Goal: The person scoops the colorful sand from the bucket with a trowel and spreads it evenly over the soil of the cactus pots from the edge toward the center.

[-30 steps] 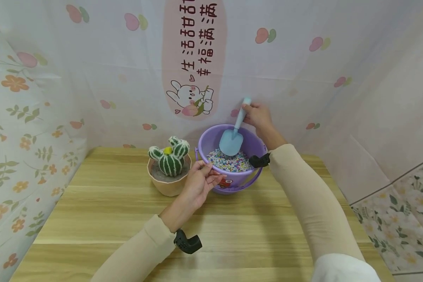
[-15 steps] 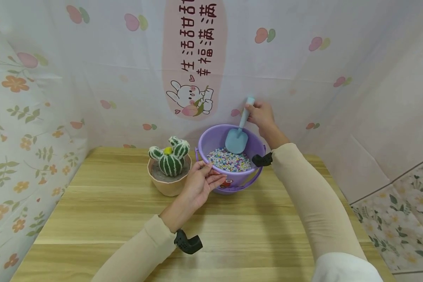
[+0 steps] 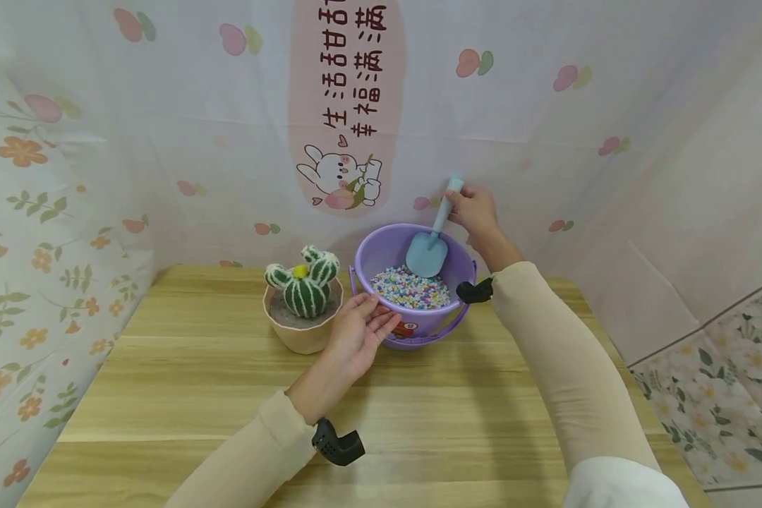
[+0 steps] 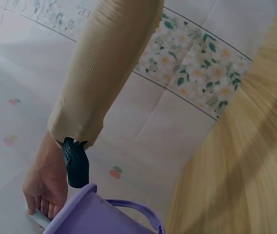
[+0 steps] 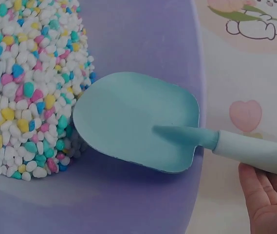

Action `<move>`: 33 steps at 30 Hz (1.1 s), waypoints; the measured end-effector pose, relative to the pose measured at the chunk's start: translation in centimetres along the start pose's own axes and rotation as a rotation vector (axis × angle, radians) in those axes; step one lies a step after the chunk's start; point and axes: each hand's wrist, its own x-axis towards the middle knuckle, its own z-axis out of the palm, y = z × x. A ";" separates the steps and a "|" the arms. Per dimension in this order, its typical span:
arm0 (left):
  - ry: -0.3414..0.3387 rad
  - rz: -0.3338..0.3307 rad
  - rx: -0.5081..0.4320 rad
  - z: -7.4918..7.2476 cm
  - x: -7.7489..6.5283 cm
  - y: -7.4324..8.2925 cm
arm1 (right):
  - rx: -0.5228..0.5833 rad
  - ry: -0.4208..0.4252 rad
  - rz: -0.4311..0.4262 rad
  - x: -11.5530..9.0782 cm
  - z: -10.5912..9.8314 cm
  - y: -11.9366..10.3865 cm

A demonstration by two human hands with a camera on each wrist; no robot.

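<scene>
A purple bucket stands on the table, partly filled with small coloured pebbles. My left hand is at its near left rim, thumb on top and fingers below the edge. My right hand holds the handle of a light blue toy shovel behind the bucket. The shovel slants down into the bucket, its bare blade against the far inner wall at the pebbles' edge. In the right wrist view, my fingers lie under the white-blue handle. The left wrist view shows the right hand beyond the bucket.
A knitted cactus in a pale pink pot stands just left of the bucket, close to my left hand. A printed cloth hangs right behind the wooden table.
The shovel and my right hand have moved a little to the right, and the blade has shifted toward the bucket's far wall. My left hand has stayed at the rim.
</scene>
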 end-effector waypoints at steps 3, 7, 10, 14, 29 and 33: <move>0.015 -0.002 -0.018 0.0 -0.1 0.0 | -0.013 -0.002 -0.008 -0.1 -0.1 0.0; 0.019 0.001 -0.026 0.1 -0.1 0.0 | -0.021 -0.017 -0.038 -0.2 -0.1 0.1; 0.021 0.005 -0.031 0.1 0.0 0.0 | -0.047 -0.027 -0.049 0.0 0.1 0.1; 0.020 0.007 -0.033 0.1 0.1 0.0 | -0.051 -0.058 -0.083 0.1 0.5 0.1; 0.014 0.008 -0.022 0.1 0.2 0.1 | 0.003 -0.268 -0.012 0.5 -0.3 0.0; 0.018 0.005 -0.022 0.1 0.2 0.1 | -0.035 -0.283 -0.026 0.3 -0.2 0.0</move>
